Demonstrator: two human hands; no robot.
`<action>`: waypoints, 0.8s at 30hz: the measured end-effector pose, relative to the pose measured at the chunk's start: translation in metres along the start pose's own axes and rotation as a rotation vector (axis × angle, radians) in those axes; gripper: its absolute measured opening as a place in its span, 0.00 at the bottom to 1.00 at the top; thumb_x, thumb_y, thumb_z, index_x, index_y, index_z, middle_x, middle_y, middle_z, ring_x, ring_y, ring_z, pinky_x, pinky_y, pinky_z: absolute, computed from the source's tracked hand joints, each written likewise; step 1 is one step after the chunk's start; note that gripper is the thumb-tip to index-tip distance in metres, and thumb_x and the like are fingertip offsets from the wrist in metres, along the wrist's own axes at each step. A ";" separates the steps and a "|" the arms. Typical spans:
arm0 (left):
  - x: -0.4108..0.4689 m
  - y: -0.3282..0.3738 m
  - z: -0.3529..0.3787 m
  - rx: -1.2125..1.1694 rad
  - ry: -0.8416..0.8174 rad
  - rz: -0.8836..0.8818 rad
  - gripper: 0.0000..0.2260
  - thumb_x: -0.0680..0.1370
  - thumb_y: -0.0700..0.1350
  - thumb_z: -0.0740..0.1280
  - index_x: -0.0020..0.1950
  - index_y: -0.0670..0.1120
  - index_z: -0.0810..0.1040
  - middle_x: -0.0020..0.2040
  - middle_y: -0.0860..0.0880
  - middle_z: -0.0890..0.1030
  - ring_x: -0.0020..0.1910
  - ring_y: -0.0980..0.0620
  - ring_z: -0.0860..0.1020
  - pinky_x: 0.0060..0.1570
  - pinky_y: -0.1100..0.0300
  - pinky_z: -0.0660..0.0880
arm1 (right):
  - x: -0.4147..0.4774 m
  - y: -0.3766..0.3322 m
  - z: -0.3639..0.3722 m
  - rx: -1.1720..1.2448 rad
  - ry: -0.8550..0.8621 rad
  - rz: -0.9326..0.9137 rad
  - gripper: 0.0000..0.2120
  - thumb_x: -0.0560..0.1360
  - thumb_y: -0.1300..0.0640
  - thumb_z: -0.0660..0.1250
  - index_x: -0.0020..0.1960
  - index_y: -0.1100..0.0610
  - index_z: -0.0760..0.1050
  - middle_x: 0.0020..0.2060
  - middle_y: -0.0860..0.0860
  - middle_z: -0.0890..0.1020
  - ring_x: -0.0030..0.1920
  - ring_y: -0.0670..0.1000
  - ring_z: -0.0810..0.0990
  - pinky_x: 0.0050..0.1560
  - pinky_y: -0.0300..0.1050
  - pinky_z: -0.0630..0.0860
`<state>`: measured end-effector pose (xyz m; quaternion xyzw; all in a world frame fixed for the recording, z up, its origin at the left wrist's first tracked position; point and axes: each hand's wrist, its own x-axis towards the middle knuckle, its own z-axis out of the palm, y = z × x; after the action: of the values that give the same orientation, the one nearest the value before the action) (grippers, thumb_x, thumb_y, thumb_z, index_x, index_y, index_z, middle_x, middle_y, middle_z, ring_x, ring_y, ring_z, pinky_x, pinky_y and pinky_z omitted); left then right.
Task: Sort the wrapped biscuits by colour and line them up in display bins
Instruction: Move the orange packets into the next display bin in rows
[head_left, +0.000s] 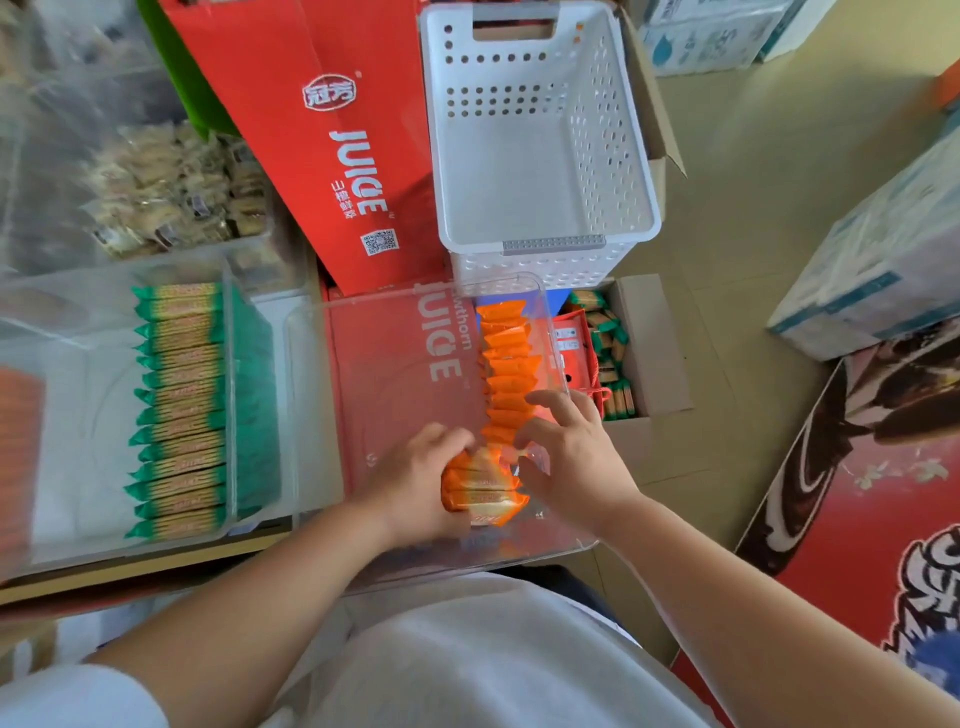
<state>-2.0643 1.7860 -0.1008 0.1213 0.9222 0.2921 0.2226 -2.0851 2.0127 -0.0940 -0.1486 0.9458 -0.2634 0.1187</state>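
Inside the clear bin, near end: left hand gripping a stack of orange biscuits, fingers curled round it; right hand with fingers spread over the orange row. Best to tip the stack upright against that row, flush along the bin's right wall. Open room in the bin's left half. Beyond the bin, a white basket.
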 end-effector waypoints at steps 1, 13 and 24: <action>-0.006 0.000 -0.009 -0.040 0.027 -0.017 0.30 0.59 0.60 0.75 0.58 0.58 0.71 0.52 0.55 0.72 0.48 0.51 0.76 0.44 0.57 0.73 | 0.000 0.000 0.000 -0.012 0.019 0.004 0.06 0.71 0.55 0.74 0.47 0.52 0.82 0.65 0.52 0.76 0.66 0.63 0.68 0.63 0.64 0.72; -0.104 -0.040 -0.112 -0.250 0.450 -0.327 0.33 0.65 0.53 0.82 0.61 0.63 0.67 0.58 0.66 0.70 0.54 0.59 0.75 0.45 0.64 0.79 | 0.049 -0.114 0.031 -0.058 -0.033 -0.049 0.22 0.71 0.33 0.60 0.53 0.46 0.82 0.63 0.51 0.78 0.72 0.63 0.68 0.69 0.64 0.67; -0.212 -0.181 -0.179 -0.425 0.783 -0.463 0.30 0.63 0.48 0.82 0.58 0.60 0.70 0.56 0.58 0.75 0.52 0.56 0.78 0.40 0.64 0.77 | 0.084 -0.257 0.106 0.161 -0.089 0.218 0.39 0.76 0.36 0.65 0.81 0.48 0.55 0.77 0.56 0.60 0.77 0.59 0.59 0.75 0.57 0.60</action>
<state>-1.9826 1.4789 -0.0051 -0.2535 0.8592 0.4401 -0.0614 -2.0753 1.7250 -0.0574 -0.0467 0.9259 -0.3170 0.2000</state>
